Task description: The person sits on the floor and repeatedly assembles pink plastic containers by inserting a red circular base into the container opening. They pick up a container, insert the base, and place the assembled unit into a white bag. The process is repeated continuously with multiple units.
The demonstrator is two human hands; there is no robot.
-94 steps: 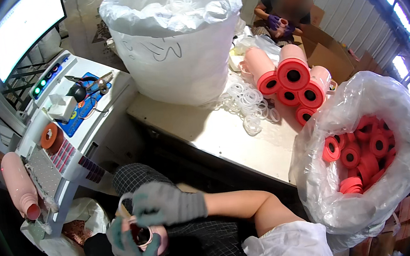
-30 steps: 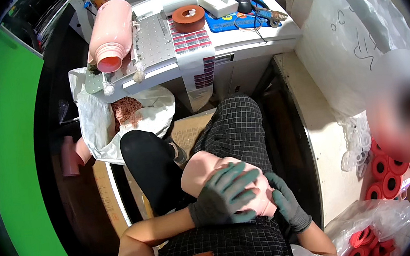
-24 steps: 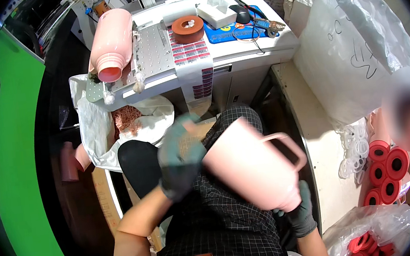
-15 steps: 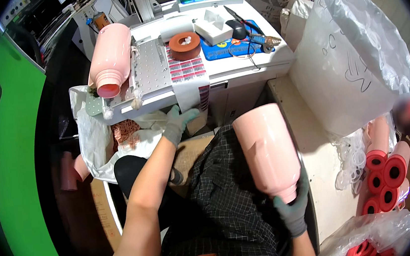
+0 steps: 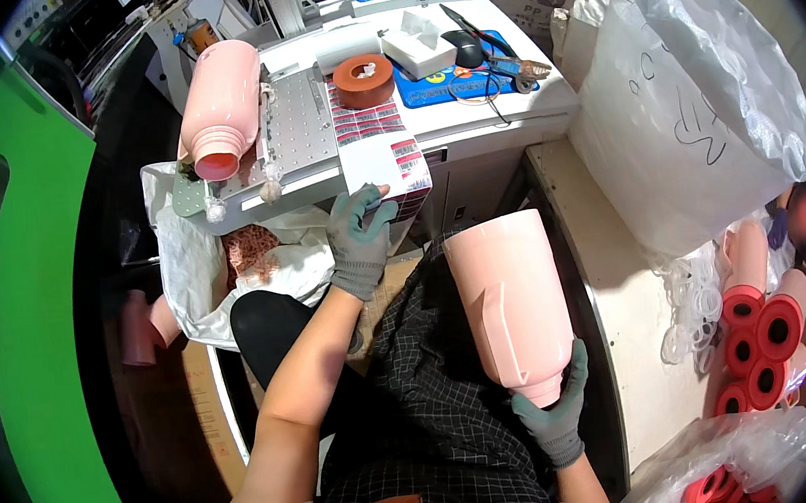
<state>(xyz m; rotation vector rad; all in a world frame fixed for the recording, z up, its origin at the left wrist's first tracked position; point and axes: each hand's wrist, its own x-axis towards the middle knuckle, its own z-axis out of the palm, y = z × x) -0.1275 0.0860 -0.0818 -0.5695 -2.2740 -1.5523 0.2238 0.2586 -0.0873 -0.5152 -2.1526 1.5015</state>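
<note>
My right hand (image 5: 556, 412), in a grey-green glove, is closed round the neck of a pink bottle body (image 5: 512, 304). The bottle hangs neck down over my lap, its moulded handle facing left. My left hand (image 5: 362, 236), gloved with one bare fingertip, pinches the left edge of a strip of printed labels (image 5: 409, 167) where it bends over the table's front edge. A second pink bottle (image 5: 223, 108) lies on the perforated metal plate (image 5: 297, 130), its open mouth toward me.
A brown tape roll (image 5: 363, 81) sits on the labels. Behind are a tissue box (image 5: 419, 51), a black mouse (image 5: 466, 48) and pliers (image 5: 516, 68). A big white sack (image 5: 675, 125) stands right, near white rings (image 5: 692, 309) and several pink tubes (image 5: 777, 325). A lined bin (image 5: 196, 293) sits left.
My left hand has risen to the label strip, whose hanging end has lifted and bent. The held bottle has shifted slightly left and turned, showing its handle more.
</note>
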